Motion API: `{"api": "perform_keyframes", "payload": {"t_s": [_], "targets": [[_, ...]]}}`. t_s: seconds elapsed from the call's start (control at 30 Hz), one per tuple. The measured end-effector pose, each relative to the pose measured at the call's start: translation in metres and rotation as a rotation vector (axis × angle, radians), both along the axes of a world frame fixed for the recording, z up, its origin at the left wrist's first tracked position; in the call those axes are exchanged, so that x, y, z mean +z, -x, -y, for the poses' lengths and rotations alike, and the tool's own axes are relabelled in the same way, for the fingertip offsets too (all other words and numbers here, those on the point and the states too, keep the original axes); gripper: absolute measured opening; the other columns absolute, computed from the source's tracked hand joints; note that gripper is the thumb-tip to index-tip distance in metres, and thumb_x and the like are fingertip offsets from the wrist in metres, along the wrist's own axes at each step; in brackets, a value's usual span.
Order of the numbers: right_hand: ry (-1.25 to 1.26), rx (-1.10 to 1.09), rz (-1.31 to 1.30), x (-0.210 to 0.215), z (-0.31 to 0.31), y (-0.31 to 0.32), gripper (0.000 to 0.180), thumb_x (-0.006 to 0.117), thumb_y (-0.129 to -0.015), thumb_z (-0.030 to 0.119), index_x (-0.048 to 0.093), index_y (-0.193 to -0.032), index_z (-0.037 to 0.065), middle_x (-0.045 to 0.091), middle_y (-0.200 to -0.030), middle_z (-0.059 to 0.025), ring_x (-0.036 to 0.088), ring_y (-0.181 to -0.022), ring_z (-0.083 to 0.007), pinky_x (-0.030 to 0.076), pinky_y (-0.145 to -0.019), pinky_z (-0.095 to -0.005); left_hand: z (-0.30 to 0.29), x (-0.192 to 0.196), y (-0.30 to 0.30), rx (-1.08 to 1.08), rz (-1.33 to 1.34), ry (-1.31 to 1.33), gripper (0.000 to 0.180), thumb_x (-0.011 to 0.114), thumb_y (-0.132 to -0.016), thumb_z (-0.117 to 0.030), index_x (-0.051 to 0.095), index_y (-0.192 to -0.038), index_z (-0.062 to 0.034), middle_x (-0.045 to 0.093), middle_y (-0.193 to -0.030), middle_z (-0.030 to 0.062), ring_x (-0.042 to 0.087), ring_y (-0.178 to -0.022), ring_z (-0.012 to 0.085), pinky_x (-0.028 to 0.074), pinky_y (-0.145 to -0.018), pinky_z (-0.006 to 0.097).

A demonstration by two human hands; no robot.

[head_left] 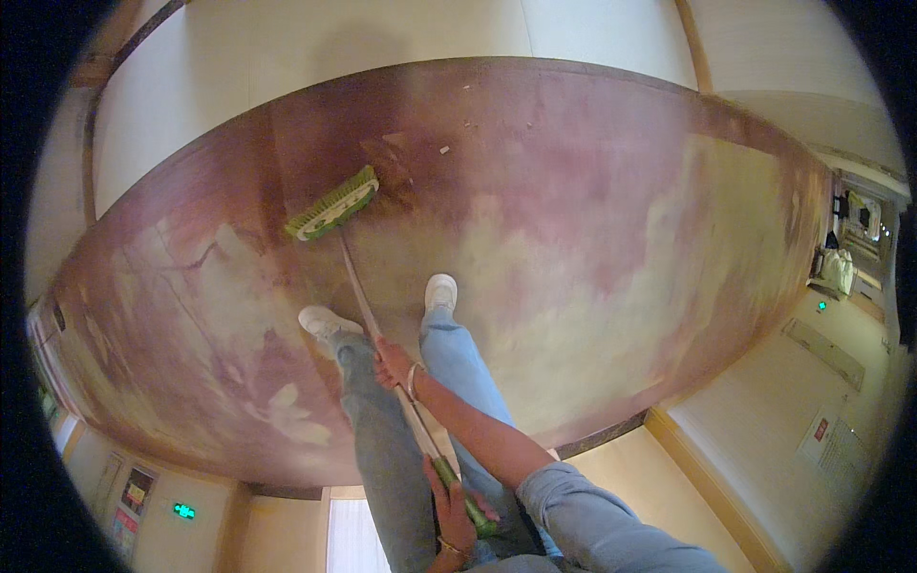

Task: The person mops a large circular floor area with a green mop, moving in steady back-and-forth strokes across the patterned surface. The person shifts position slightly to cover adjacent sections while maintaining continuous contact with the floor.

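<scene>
A broom with a green and white brush head (332,204) and a long pale handle (355,286) rests on the reddish and yellow mottled floor (592,248) ahead of my feet. My right hand (393,364) grips the handle partway up, with a bracelet on its wrist. My left hand (451,511) closes around the green grip at the handle's top end, near my waist. Small pale scraps (444,150) lie on the floor beyond the brush head. I stand in white shoes (440,290) and blue jeans.
Cream walls (287,57) border the floor on the far side and to the right. A corridor with objects opens at the far right (850,248). A wall notice (833,441) hangs at lower right, and a green lit sign (182,511) at lower left.
</scene>
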State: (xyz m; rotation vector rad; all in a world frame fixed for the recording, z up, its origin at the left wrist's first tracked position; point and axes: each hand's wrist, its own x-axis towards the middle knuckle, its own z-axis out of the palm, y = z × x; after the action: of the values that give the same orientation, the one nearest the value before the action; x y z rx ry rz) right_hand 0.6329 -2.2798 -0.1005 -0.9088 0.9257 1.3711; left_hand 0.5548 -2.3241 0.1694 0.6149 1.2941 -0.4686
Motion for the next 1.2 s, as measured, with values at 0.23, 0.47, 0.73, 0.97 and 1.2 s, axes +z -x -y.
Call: {"api": "perform_keyframes", "payload": {"t_s": [0.23,0.47,0.73,0.97,1.2], "targets": [[0.117,-0.152,-0.053,-0.004,0.127,-0.068,0.046,0.037,-0.081,0.059,0.035,-0.063,0.017,0.026,-0.047,0.0052,0.024,-0.035,-0.0083,0.016,-0.03,-0.0227,0.044,-0.015,-0.027,-0.121,0.091,0.213,0.059,0.033,-0.091,-0.018,-0.005,-0.136,-0.0209,0.044,-0.06,0.0091,0.048,-0.044,0.0177,0.045,-0.042,0.032],[0.154,-0.223,-0.073,0.058,0.125,-0.067,0.041,0.039,-0.084,0.053,0.035,-0.068,0.015,0.027,-0.049,0.0052,0.023,-0.035,-0.0059,0.016,-0.029,-0.0189,0.051,0.009,0.002,-0.159,0.118,0.229,0.061,0.035,-0.09,-0.023,-0.005,-0.136,-0.0218,0.045,-0.054,0.0096,0.046,-0.041,0.0176,0.044,-0.039,0.031],[-0.112,-0.218,-0.02,0.016,0.034,-0.032,0.041,0.04,-0.082,0.055,0.038,-0.068,0.017,0.03,-0.049,0.0053,0.027,-0.036,-0.007,0.02,-0.03,-0.0217,0.017,0.006,-0.02,-0.188,0.01,0.007,0.062,0.037,-0.089,-0.026,-0.004,-0.136,-0.0229,0.045,-0.053,0.0097,0.047,-0.04,0.0184,0.044,-0.038,0.032],[0.085,-0.256,-0.063,0.0,0.136,-0.099,0.041,0.04,-0.082,0.056,0.036,-0.067,0.018,0.027,-0.049,0.0065,0.024,-0.036,-0.0057,0.016,-0.029,-0.0192,0.043,-0.02,-0.048,-0.305,0.137,0.126,0.057,0.034,-0.09,-0.015,0.0,-0.136,-0.0194,0.045,-0.056,0.0085,0.048,-0.043,0.0161,0.045,-0.041,0.03],[0.072,-0.257,-0.151,0.044,0.097,-0.064,0.043,0.039,-0.081,0.058,0.036,-0.07,0.017,0.027,-0.049,0.006,0.026,-0.036,-0.007,0.018,-0.029,-0.0202,0.016,0.016,-0.012,-0.225,0.065,0.165,0.059,0.034,-0.09,-0.016,-0.002,-0.136,-0.0185,0.048,-0.057,0.0092,0.048,-0.042,0.017,0.044,-0.041,0.029]]}}
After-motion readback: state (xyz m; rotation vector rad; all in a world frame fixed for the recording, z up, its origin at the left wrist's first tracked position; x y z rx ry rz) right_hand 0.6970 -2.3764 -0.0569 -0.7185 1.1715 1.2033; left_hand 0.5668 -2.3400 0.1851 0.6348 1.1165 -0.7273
